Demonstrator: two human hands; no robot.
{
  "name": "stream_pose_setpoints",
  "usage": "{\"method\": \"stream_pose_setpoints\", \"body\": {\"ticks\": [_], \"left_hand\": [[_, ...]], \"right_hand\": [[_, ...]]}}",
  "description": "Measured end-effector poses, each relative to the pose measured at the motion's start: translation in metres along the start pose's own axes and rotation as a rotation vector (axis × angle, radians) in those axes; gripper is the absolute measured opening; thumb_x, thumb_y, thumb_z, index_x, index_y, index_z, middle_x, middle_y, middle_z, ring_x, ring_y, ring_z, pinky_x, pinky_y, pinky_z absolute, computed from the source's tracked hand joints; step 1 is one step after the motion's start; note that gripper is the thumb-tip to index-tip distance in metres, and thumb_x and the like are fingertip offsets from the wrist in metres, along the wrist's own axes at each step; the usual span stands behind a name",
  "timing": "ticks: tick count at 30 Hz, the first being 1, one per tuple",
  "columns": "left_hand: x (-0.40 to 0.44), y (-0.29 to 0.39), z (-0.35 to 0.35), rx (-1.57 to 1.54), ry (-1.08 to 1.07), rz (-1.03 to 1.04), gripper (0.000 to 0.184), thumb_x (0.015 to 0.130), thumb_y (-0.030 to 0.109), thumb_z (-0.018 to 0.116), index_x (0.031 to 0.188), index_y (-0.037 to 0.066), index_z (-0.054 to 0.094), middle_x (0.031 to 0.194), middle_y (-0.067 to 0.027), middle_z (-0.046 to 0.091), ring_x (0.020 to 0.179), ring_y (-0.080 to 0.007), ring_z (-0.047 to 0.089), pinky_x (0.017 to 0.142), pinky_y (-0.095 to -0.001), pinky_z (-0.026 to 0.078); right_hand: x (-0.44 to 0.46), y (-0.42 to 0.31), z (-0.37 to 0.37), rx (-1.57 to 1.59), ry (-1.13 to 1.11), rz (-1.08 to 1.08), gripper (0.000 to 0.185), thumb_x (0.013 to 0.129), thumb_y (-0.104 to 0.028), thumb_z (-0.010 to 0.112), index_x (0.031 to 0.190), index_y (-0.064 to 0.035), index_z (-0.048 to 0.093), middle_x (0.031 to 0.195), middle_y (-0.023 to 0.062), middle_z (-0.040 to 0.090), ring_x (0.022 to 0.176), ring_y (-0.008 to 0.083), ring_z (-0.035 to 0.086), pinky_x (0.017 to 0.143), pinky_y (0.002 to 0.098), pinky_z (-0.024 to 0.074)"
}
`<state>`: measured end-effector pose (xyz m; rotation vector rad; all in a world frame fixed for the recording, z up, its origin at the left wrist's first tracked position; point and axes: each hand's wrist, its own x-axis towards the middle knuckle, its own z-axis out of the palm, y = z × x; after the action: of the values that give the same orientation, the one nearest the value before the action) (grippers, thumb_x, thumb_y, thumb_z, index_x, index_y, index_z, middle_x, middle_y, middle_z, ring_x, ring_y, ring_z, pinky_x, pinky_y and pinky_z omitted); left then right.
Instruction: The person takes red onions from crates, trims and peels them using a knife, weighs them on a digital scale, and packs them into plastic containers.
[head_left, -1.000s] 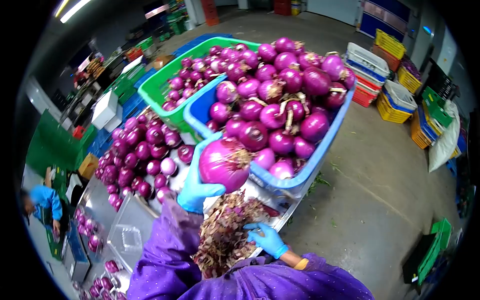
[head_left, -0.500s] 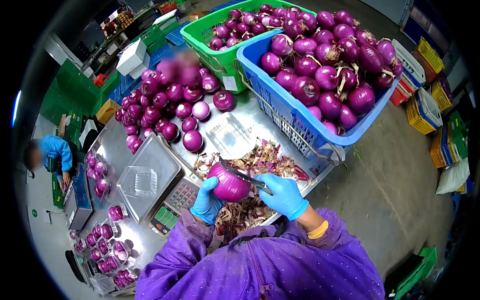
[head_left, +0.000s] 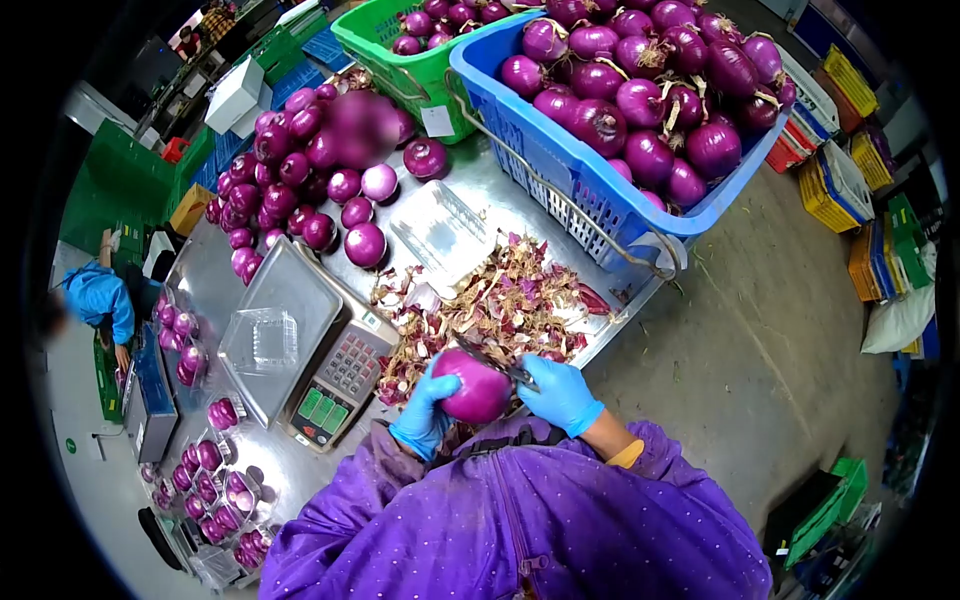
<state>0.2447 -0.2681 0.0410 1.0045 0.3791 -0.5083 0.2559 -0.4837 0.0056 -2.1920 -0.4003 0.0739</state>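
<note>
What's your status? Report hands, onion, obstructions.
Left hand gripping onion. Right hand holding dark tool against it. Loose skins littering table beyond; nothing visibly blocking.

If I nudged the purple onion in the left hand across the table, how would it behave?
The purple onion would probably roll readily, given its rounded shape and the flat metal table. Its shiny surface may feel slippery. It is likely firm rather than squashy: no dent shows where the gloved left hand holds it.

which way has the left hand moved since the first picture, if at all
Yes, towards the purple jacket: the left hand overlapped the blue basket in view, and now sits clear of it.
</note>
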Motion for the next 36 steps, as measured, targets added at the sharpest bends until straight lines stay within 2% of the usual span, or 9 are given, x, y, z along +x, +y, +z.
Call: {"method": "stream_pose_setpoints", "body": {"ticks": [4, 8, 9, 13, 19, 26, 31, 34, 36], "left_hand": [[-0.032, -0.008, -0.001, -0.294, -0.031, -0.053, 0.075, 0.076, 0.032, 0.067, 0.137, 0.001, 0.036, 0.131, -0.0199, 0.050, 0.117, -0.0346, 0.053, 0.099, -0.0508, 0.045], [-0.037, 0.001, -0.018, -0.282, 0.023, 0.048, 0.076, 0.076, 0.030, 0.067, 0.136, -0.004, 0.036, 0.133, -0.0201, 0.048, 0.119, -0.0329, 0.052, 0.102, -0.0488, 0.043], [-0.037, 0.005, -0.015, -0.258, 0.038, 0.052, 0.077, 0.074, 0.029, 0.069, 0.136, -0.003, 0.037, 0.132, -0.0190, 0.049, 0.119, -0.0319, 0.052, 0.102, -0.0477, 0.043], [-0.035, 0.011, -0.011, -0.129, 0.024, 0.130, 0.086, 0.064, 0.027, 0.077, 0.136, 0.002, 0.037, 0.128, -0.0147, 0.051, 0.118, -0.0277, 0.052, 0.102, -0.0427, 0.042], [-0.041, 0.023, -0.008, 0.196, 0.004, 0.210, 0.096, 0.055, 0.018, 0.085, 0.136, 0.007, 0.033, 0.125, -0.0098, 0.050, 0.117, -0.0225, 0.051, 0.101, -0.0364, 0.041], [-0.045, 0.022, -0.014, 0.279, 0.027, 0.232, 0.090, 0.057, 0.014, 0.086, 0.131, 0.006, 0.036, 0.123, -0.0077, 0.049, 0.115, -0.0200, 0.051, 0.099, -0.0350, 0.042], [-0.028, 0.009, -0.028, 0.259, 0.251, 0.355, 0.089, 0.058, 0.015, 0.086, 0.132, 0.006, 0.036, 0.122, -0.0096, 0.050, 0.112, -0.0215, 0.052, 0.097, -0.0352, 0.045], [-0.031, 0.021, -0.029, 0.314, 0.280, 0.399, 0.093, 0.059, 0.017, 0.086, 0.136, 0.006, 0.034, 0.122, -0.0115, 0.049, 0.112, -0.0232, 0.053, 0.095, -0.0362, 0.047], [-0.038, 0.027, -0.027, 0.451, 0.241, 0.423, 0.095, 0.058, 0.017, 0.086, 0.137, 0.006, 0.034, 0.123, -0.0118, 0.049, 0.112, -0.0236, 0.053, 0.095, -0.0364, 0.047]], "right_hand": [[-0.065, 0.059, 0.021, -0.095, -0.079, 0.349, 0.017, 0.084, -0.022, 0.058, 0.097, -0.0125, 0.059, 0.079, 0.0162, 0.065, 0.071, 0.0355, 0.064, 0.060, 0.0448, 0.0505], [-0.075, 0.054, 0.012, 0.092, 0.000, 0.296, 0.016, 0.083, -0.021, 0.061, 0.096, -0.0109, 0.062, 0.077, 0.0178, 0.065, 0.070, 0.0377, 0.063, 0.060, 0.0452, 0.0502], [-0.059, 0.034, -0.001, 0.096, -0.056, 0.320, 0.018, 0.082, -0.008, 0.062, 0.100, -0.0036, 0.065, 0.085, 0.0137, 0.069, 0.078, 0.0249, 0.068, 0.072, 0.0317, 0.0527], [-0.014, -0.007, -0.012, 0.505, -0.075, 0.265, 0.034, 0.083, -0.001, 0.060, 0.117, -0.0033, 0.061, 0.109, 0.0115, 0.066, 0.100, 0.0193, 0.064, 0.087, 0.0310, 0.0492], [0.037, -0.058, -0.022, 0.424, -0.124, -0.317, 0.063, 0.078, 0.002, 0.053, 0.138, -0.0130, 0.042, 0.135, 0.0100, 0.051, 0.111, 0.0223, 0.060, 0.087, 0.0292, 0.0492], [0.045, -0.047, -0.008, 0.179, -0.281, -0.285, 0.038, 0.076, -0.003, 0.060, 0.113, -0.0069, 0.056, 0.102, 0.0097, 0.060, 0.084, 0.0276, 0.061, 0.071, 0.0350, 0.0500], [0.029, -0.049, -0.009, 0.633, -0.547, -0.061, 0.012, 0.083, -0.011, 0.063, 0.093, -0.0036, 0.063, 0.077, 0.0085, 0.062, 0.073, 0.0163, 0.063, 0.073, 0.0290, 0.0491], [0.028, 0.004, 0.015, 0.250, -0.318, -0.067, 0.018, 0.087, -0.014, 0.060, 0.102, -0.0035, 0.063, 0.085, 0.0072, 0.064, 0.081, 0.0145, 0.063, 0.079, 0.0283, 0.0488], [0.035, 0.001, 0.012, 0.500, -0.297, 0.178, 0.034, 0.090, -0.016, 0.059, 0.122, -0.0055, 0.056, 0.102, 0.0082, 0.063, 0.084, 0.0102, 0.060, 0.071, 0.0239, 0.0476]]}}
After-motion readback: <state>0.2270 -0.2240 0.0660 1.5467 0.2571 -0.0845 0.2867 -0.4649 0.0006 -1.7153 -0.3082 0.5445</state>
